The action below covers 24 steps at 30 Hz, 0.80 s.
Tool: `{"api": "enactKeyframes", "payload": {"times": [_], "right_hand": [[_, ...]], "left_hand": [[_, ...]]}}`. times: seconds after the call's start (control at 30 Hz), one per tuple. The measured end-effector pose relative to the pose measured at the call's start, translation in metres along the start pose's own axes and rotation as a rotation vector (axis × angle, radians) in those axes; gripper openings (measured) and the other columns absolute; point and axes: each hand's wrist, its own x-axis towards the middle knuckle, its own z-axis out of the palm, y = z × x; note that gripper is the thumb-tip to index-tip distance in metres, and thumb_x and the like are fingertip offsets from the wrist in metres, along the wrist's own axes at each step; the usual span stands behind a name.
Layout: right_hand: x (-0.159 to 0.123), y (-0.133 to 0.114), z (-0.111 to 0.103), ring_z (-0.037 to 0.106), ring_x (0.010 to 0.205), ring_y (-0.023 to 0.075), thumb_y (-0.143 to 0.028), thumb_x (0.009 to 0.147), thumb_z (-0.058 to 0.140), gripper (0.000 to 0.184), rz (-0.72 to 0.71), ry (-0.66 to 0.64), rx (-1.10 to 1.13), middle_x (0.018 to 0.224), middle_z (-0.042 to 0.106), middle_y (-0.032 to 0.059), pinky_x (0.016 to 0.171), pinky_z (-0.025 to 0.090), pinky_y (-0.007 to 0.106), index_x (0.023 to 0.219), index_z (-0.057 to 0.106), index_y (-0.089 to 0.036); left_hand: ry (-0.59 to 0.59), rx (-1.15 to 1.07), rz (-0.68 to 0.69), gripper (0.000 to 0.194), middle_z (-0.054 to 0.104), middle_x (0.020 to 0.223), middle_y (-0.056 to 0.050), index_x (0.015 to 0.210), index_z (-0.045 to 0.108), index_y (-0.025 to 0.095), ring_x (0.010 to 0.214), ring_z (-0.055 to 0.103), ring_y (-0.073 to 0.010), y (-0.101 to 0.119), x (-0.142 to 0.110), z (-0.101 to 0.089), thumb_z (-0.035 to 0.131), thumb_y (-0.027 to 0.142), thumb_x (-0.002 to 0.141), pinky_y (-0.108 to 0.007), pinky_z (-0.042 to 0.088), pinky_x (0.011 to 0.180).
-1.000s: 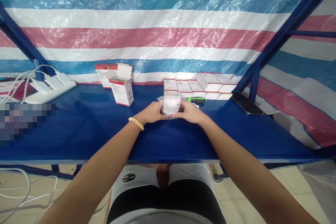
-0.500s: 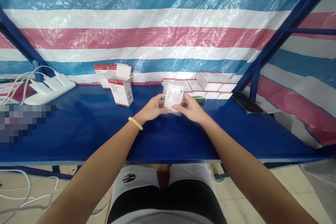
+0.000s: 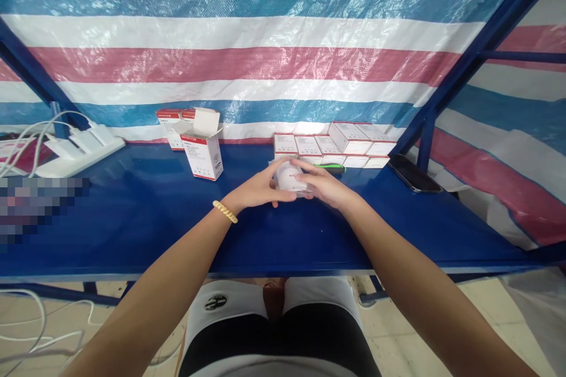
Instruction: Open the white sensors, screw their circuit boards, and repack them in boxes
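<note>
Left hand point(image 3: 259, 188) and right hand point(image 3: 326, 186) at the centre of the frame, fingers partly curled, both grasping a white rounded device point(image 3: 289, 178) in clear plastic between them, green-and-black screwdriver point(image 3: 333, 168) just beyond the right hand, opened carton point(image 3: 202, 156) left of centre

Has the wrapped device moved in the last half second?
Yes: the wrapped device sits lower in view, covering less of the stacked boxes.

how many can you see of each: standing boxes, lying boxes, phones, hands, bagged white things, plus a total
Standing boxes: 3
Lying boxes: 7
Phone: 1
Hands: 2, left hand and right hand
Bagged white thing: 1
Total: 14
</note>
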Motion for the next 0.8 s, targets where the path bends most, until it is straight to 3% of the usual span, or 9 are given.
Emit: {"api": "enactKeyframes", "payload": {"times": [0.07, 0.13, 0.3, 0.47, 0.57, 0.67, 0.73, 0.8], "right_hand": [[-0.001, -0.003, 0.001, 0.051, 0.052, 0.0093, -0.03, 0.077, 0.066, 0.048, 0.067, 0.012, 0.056, 0.073, 0.065, 0.0017, 0.04, 0.033, 0.019, 0.125, 0.062, -0.025], [-0.002, -0.006, 0.001, 0.049, 0.05, 0.0089, -0.029, 0.077, 0.065, 0.042, 0.107, 0.025, 0.075, 0.069, 0.064, 0.0021, 0.037, 0.03, 0.019, 0.119, 0.065, -0.023], [-0.005, -0.009, 0.003, 0.048, 0.05, 0.0082, -0.029, 0.076, 0.068, 0.045, 0.133, 0.027, 0.082, 0.071, 0.064, 0.0025, 0.039, 0.028, 0.019, 0.121, 0.065, -0.022], [-0.002, -0.003, 0.005, 0.047, 0.051, 0.0089, -0.042, 0.08, 0.064, 0.044, 0.061, -0.002, -0.02, 0.07, 0.062, 0.0007, 0.043, 0.028, 0.021, 0.121, 0.065, -0.024], [0.002, 0.002, 0.004, 0.05, 0.057, 0.0115, -0.047, 0.081, 0.061, 0.034, -0.169, 0.216, -0.312, 0.067, 0.062, 0.0008, 0.051, 0.037, 0.024, 0.101, 0.072, -0.021], [0.001, 0.003, 0.001, 0.051, 0.059, 0.0126, -0.046, 0.083, 0.059, 0.029, -0.478, 0.478, -0.498, 0.063, 0.06, 0.0008, 0.058, 0.041, 0.027, 0.076, 0.068, -0.019], [-0.004, 0.001, -0.001, 0.049, 0.056, 0.0123, -0.045, 0.083, 0.059, 0.03, -0.655, 0.498, -0.538, 0.059, 0.057, 0.0003, 0.057, 0.041, 0.028, 0.067, 0.063, -0.02], [-0.011, -0.001, 0.0, 0.048, 0.055, 0.0122, -0.044, 0.08, 0.064, 0.03, -0.811, 0.423, -0.597, 0.057, 0.056, 0.0002, 0.055, 0.041, 0.028, 0.062, 0.06, -0.021]], "left_hand": [[-0.071, 0.198, 0.085, 0.104, 0.068, 0.079, 0.0, 0.153, 0.025, 0.022, 0.062, 0.064, -0.0149, 0.001, -0.002, 0.001, 0.082, 0.033, 0.067, -0.027, 0.05, 0.06], [-0.065, 0.433, 0.149, 0.099, 0.068, 0.079, 0.001, 0.151, 0.03, 0.023, 0.064, 0.063, -0.015, -0.001, -0.002, 0.002, 0.08, 0.028, 0.067, -0.028, 0.049, 0.063], [0.173, 0.925, 0.242, 0.059, 0.068, 0.076, 0.001, 0.136, 0.053, 0.03, 0.066, 0.063, -0.0169, -0.007, 0.001, 0.005, 0.068, 0.028, 0.079, -0.027, 0.043, 0.063], [0.359, 1.038, 0.497, 0.039, 0.066, 0.084, -0.003, 0.116, 0.069, 0.027, 0.075, 0.062, -0.0184, -0.009, 0.001, 0.004, 0.069, 0.034, 0.078, -0.03, 0.044, 0.068], [0.412, 1.012, 0.633, 0.029, 0.067, 0.094, -0.007, 0.104, 0.073, 0.024, 0.088, 0.063, -0.0212, -0.011, 0.002, 0.003, 0.068, 0.028, 0.076, -0.034, 0.045, 0.077], [0.449, 0.952, 0.667, 0.026, 0.068, 0.112, -0.01, 0.098, 0.071, 0.02, 0.103, 0.063, -0.0255, -0.014, 0.005, 0.003, 0.068, 0.023, 0.072, -0.039, 0.046, 0.086], [0.468, 0.914, 0.637, 0.025, 0.068, 0.118, -0.011, 0.094, 0.069, 0.019, 0.107, 0.063, -0.0274, -0.016, 0.006, 0.002, 0.068, 0.022, 0.069, -0.042, 0.046, 0.091], [0.475, 0.881, 0.597, 0.026, 0.068, 0.121, -0.012, 0.092, 0.067, 0.019, 0.109, 0.063, -0.0289, -0.017, 0.007, 0.003, 0.069, 0.022, 0.066, -0.044, 0.046, 0.094]]}}
